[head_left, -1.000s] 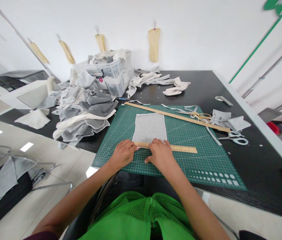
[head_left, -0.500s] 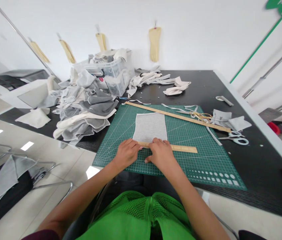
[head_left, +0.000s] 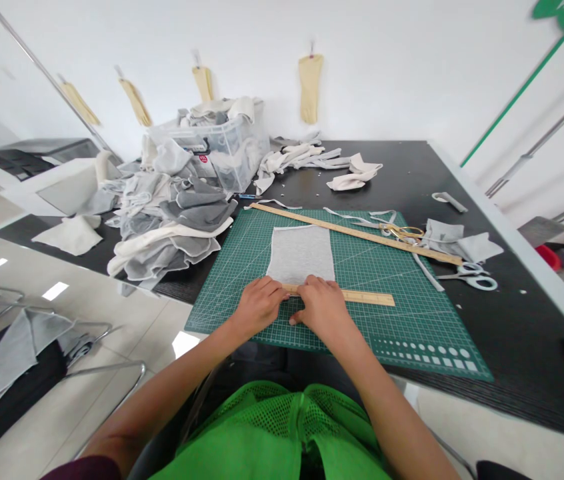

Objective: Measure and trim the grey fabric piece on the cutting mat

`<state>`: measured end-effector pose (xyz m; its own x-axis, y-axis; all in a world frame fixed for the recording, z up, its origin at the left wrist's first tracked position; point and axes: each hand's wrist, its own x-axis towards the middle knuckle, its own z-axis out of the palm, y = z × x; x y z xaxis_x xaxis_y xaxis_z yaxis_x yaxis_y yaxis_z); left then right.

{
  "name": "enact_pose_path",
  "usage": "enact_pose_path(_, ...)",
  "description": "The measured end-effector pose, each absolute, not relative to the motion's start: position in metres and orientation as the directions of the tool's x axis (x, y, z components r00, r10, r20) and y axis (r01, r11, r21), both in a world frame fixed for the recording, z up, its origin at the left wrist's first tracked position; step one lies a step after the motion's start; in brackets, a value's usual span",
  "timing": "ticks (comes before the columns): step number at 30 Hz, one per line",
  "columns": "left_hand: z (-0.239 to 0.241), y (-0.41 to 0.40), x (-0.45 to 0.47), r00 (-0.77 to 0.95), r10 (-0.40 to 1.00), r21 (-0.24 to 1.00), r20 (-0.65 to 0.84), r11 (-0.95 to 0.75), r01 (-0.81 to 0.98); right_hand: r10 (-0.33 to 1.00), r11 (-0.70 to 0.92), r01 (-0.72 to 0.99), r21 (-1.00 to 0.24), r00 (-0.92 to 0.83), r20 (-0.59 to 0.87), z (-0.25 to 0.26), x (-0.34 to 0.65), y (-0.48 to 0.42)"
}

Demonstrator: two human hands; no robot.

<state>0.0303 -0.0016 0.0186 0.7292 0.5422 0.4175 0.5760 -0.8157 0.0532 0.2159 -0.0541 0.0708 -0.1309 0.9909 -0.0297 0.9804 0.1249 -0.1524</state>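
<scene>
A grey rectangle of fabric (head_left: 301, 253) lies flat on the green cutting mat (head_left: 412, 313). A short wooden ruler (head_left: 365, 297) crosses its near edge. My left hand (head_left: 258, 307) rests on the ruler's left end, fingers curled down over it and the cloth edge. My right hand (head_left: 323, 308) presses on the ruler just to the right, fingers bent, its thumb toward the left hand. What the fingertips pinch is hidden.
A long wooden ruler (head_left: 357, 233) lies diagonally across the mat's far side. Gold scissors (head_left: 405, 232) and grey-handled scissors (head_left: 472, 277) sit at the right with fabric scraps (head_left: 457, 240). A heap of grey cloth (head_left: 172, 220) and a clear bin (head_left: 222, 147) stand at the left.
My left hand has slid a little to the right along the ruler, closer to my right hand. The right hand, fabric and ruler stay where they were.
</scene>
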Motion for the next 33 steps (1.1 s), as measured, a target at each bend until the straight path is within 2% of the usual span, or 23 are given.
enact_pose_path(13, 0.020, 0.000, 0.044, 0.789, 0.459, -0.036, 0.408, -0.855, 0.517, 0.989, 0.130, 0.977, -0.167, -0.140, -0.047, 0.068, 0.219, -0.053)
enact_pose_path(21, 0.020, 0.001, 0.037, 0.791, 0.490, -0.003, 0.365, -0.849, 0.528, 0.987, 0.127, 0.975, -0.180, -0.142, -0.071, 0.069, 0.221, -0.053)
enact_pose_path(29, 0.021, 0.000, 0.025, 0.775, 0.451, -0.086, 0.443, -0.839, 0.537, 0.984, 0.135, 0.975, -0.174, -0.153, -0.091, 0.072, 0.221, -0.054)
enact_pose_path(33, 0.020, -0.002, 0.029, 0.752, 0.479, -0.065, 0.453, -0.823, 0.564, 0.982, 0.143, 0.973, -0.183, -0.163, -0.100, 0.073, 0.221, -0.055)
